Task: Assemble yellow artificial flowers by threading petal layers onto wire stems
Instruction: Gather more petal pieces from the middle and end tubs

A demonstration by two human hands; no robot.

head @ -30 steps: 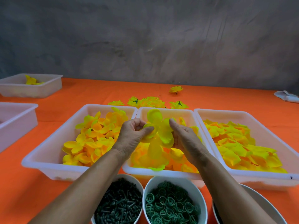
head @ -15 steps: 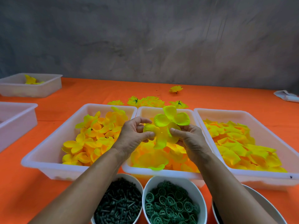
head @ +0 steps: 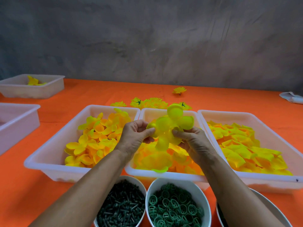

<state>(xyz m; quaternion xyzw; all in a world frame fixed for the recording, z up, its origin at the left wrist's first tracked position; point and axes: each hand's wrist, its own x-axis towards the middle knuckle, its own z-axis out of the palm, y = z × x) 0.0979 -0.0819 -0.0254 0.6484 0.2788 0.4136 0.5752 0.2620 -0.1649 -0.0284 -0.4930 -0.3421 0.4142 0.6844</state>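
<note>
Head view: both hands pinch 1 petal layer [head: 170, 128] above the middle tray [head: 144, 115], left hand [head: 134, 138] on its left lobe, right hand [head: 191, 141] at its centre underside; no stem shows, so the threading axis cannot be told.

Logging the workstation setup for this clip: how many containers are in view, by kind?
White rectangular plastic trays: 5
White round bowls: 3
Total: 8

A yellow-green petal layer [head: 170, 128], lobes spread, is held above the middle tray [head: 164, 175].
</note>
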